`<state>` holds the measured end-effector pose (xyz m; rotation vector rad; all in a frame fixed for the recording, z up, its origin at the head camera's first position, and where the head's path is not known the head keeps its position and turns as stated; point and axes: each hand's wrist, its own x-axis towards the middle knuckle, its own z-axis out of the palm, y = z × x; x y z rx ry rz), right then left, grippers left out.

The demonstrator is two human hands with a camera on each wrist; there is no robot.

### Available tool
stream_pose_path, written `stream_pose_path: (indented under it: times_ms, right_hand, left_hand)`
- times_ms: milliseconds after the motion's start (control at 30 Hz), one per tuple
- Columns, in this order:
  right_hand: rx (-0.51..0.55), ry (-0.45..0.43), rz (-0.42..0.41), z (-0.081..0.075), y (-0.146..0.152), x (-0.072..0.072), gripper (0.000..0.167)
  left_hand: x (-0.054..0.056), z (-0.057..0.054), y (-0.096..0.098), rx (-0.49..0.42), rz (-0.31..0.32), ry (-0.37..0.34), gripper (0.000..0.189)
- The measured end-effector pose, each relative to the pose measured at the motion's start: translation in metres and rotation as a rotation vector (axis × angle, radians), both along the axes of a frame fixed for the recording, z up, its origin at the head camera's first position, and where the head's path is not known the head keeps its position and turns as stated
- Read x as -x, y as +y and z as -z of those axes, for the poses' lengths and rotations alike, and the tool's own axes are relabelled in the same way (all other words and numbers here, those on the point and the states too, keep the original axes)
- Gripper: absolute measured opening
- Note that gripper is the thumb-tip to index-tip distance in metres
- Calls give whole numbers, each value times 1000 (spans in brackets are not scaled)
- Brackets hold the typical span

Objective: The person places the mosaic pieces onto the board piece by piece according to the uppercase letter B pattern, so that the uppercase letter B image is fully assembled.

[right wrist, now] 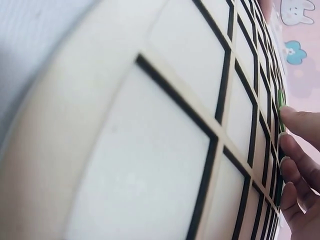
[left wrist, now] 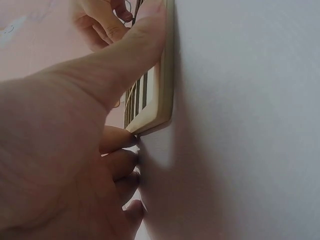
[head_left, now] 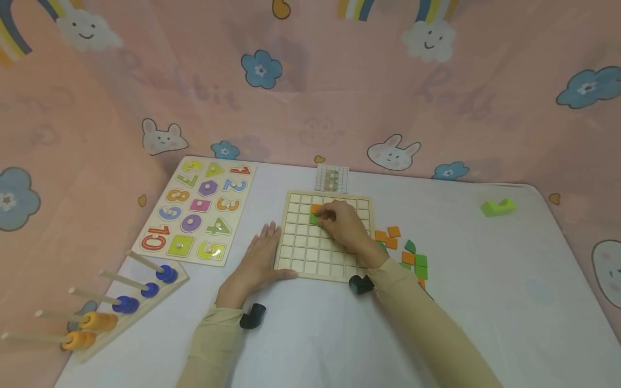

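A wooden grid board (head_left: 286, 253) with square recesses lies in front of me. My left hand (head_left: 260, 258) rests at its left side, fingers extended along the edge and thumb at the near corner. Seen from the left wrist, that thumb (left wrist: 142, 42) lies on the board's frame. My right hand (head_left: 345, 223) is over the upper part of the grid, its thumb and fingertips pinching a green square tile (head_left: 315, 220) at a recess. Directly behind that tile sits an orange square tile (head_left: 316, 208). The right wrist view shows a fingertip on the green tile (right wrist: 280, 100).
Loose orange (head_left: 394, 231) and green tiles (head_left: 421, 267) lie right of the board. A pattern card (head_left: 332, 179) is behind it. Left stand a number puzzle (head_left: 194, 213) and a peg stacker (head_left: 136, 312) with rings. A lime-green block (head_left: 498, 207) sits far right.
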<state>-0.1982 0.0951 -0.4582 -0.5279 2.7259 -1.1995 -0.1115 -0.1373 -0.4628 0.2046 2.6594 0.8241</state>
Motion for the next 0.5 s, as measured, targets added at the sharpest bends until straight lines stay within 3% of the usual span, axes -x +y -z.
stream_pose_path:
  times_ms: [233,500]
  right_hand:
    - [-31,3,-33,1,10,-3,22]
    - [-21,32,-12,4,48,-10,24]
  left_hand:
    - [0,0,-1,-6,1,6,119]
    - [-1,1,0,-10,6,19,120]
